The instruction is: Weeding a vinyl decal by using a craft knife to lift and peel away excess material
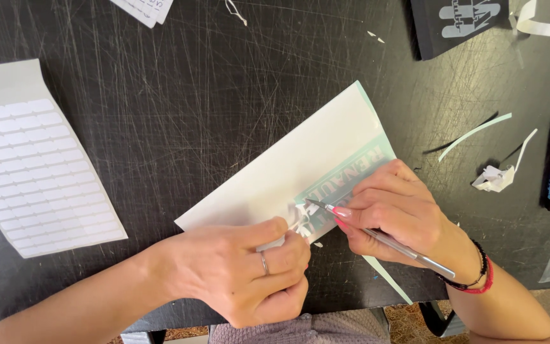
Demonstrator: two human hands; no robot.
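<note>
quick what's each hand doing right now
Left hand: closed, pinching a strip of vinyl on the white sheet.
Right hand: closed, holding a thin metal tool.

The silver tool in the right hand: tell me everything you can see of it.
The tool is a thin, silver, metal-looking rod with a fine pointed tip. The right hand grips it like a pen, shaft slanting back over the wrist toward the lower right. Its tip sits at the cut lettering on the vinyl sheet, close to the left hand, whose fingertips pinch a lifted scrap there. Whether the tip touches the sheet is unclear.
</note>
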